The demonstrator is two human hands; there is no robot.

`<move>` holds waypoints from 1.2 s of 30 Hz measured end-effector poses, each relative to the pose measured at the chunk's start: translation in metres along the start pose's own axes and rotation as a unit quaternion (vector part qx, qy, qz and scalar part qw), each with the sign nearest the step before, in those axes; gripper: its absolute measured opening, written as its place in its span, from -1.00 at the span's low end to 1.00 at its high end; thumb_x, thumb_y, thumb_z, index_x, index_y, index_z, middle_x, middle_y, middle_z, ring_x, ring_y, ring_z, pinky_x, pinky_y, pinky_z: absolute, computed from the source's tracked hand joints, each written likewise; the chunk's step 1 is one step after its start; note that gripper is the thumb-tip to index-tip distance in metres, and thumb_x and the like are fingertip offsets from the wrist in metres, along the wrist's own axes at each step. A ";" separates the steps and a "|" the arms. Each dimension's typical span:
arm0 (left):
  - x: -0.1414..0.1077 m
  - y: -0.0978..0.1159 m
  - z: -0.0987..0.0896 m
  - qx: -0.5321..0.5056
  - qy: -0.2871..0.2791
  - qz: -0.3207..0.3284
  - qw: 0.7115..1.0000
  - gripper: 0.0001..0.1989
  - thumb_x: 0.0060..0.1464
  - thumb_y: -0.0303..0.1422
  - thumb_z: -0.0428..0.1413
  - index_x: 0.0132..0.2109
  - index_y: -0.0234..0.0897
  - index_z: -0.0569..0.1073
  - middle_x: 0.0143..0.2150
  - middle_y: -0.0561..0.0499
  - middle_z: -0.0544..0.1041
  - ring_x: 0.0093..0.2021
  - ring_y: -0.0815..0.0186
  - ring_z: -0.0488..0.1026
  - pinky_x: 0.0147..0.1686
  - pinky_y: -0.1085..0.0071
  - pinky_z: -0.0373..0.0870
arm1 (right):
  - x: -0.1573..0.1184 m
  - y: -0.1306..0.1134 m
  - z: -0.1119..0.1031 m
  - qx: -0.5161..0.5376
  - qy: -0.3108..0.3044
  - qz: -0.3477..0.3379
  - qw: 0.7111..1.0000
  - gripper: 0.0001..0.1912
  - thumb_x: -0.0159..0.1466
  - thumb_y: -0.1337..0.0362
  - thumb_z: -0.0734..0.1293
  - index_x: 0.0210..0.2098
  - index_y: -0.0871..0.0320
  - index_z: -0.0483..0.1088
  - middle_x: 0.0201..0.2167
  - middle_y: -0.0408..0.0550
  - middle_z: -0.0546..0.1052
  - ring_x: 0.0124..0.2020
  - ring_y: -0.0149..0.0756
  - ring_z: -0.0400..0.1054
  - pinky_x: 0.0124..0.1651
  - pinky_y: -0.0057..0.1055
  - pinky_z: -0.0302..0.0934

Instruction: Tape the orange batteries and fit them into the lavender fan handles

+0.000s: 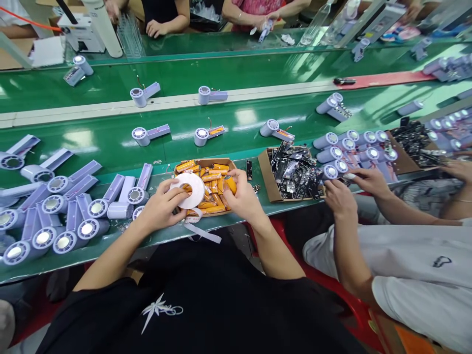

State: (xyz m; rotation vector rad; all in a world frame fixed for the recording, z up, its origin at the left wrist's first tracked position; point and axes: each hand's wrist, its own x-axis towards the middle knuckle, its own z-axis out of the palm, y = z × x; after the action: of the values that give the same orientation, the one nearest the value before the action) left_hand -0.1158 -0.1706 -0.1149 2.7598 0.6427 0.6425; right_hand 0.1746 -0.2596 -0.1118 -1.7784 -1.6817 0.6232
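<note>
Black shirt (221, 305), white star embroidery (158, 307). White tape roll (197, 191): flat ring, loose tail, pinched in left hand's (160, 204) fingers. Orange cylinder (230, 185): smooth, pinched in right hand's (243, 194) fingers. More orange cylinders (213, 187): heaped beneath, between both hands' fingers, in carton (221, 161).

I log, left hand (164, 205): one flat white roll of tape (197, 190), gripped, loose end trailing past the green table (114, 246) edge. Right hand (244, 197): one orange-wrapped cylinder (230, 185), held at a brown cardboard box (231, 163) of similar orange cylinders (213, 186). Leftward, I list round-headed lavender plastic housings (44, 237); rightward, one brown cardboard carton (264, 177) of black parts (293, 169), beside a co-worker's hands (339, 196).
</note>
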 end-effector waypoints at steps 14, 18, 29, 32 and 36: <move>0.003 0.001 -0.003 0.094 0.005 0.161 0.982 -0.76 0.33 -0.41 0.28 0.11 -0.30 0.61 0.09 -0.13 0.70 0.30 -0.06 0.48 0.29 0.01 0.58 | -0.004 -0.011 -0.008 0.119 -0.020 -0.030 0.992 -0.65 0.48 0.15 0.34 -0.43 0.12 0.48 -0.46 -0.08 0.59 -0.38 -0.27 0.47 -0.17 -0.38 0.36; 0.009 0.004 -0.007 0.109 -0.003 0.215 0.971 -0.81 0.36 -0.43 0.26 0.09 -0.31 0.60 0.02 -0.11 0.70 0.28 0.02 0.52 0.31 0.09 0.59 | 0.000 -0.019 -0.011 0.068 -0.080 -0.060 0.993 -0.72 0.51 0.28 0.25 -0.31 0.11 0.51 -0.29 0.01 0.68 -0.27 -0.21 0.54 -0.07 -0.34 0.37; 0.021 0.012 -0.006 0.151 0.055 0.174 0.972 -0.73 0.40 -0.49 0.23 0.18 -0.24 0.58 0.07 -0.02 0.72 0.20 0.13 0.58 0.30 0.09 0.60 | -0.003 -0.005 0.046 0.410 0.125 0.076 0.900 -0.53 0.27 0.02 0.54 0.07 0.11 0.54 -0.06 0.02 0.72 -0.03 -0.13 0.63 0.07 -0.23 0.55; 0.018 0.018 0.007 0.142 0.061 0.139 0.978 -0.76 0.40 -0.51 0.22 0.16 -0.27 0.59 0.03 -0.05 0.73 0.14 0.13 0.59 0.25 0.13 0.62 | -0.008 -0.003 0.059 0.452 0.174 0.118 0.867 -0.45 0.19 0.02 0.60 0.10 0.08 0.55 0.01 0.04 0.72 0.03 -0.11 0.64 0.15 -0.17 0.56; 0.017 0.016 0.010 0.137 0.009 0.173 0.975 -0.69 0.42 -0.56 0.16 0.22 -0.28 0.57 0.09 -0.06 0.70 0.19 0.15 0.57 0.33 0.10 0.56 | -0.008 0.004 0.031 0.380 0.003 0.101 0.919 -0.66 0.15 0.09 0.60 -0.16 0.14 0.64 -0.20 -0.05 0.72 -0.13 -0.12 0.64 0.02 -0.20 0.58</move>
State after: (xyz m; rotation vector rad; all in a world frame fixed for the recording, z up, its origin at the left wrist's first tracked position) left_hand -0.0917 -0.1777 -0.1124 3.1644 0.2682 0.6944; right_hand 0.1551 -0.2645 -0.1375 -1.3625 -1.0224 1.1692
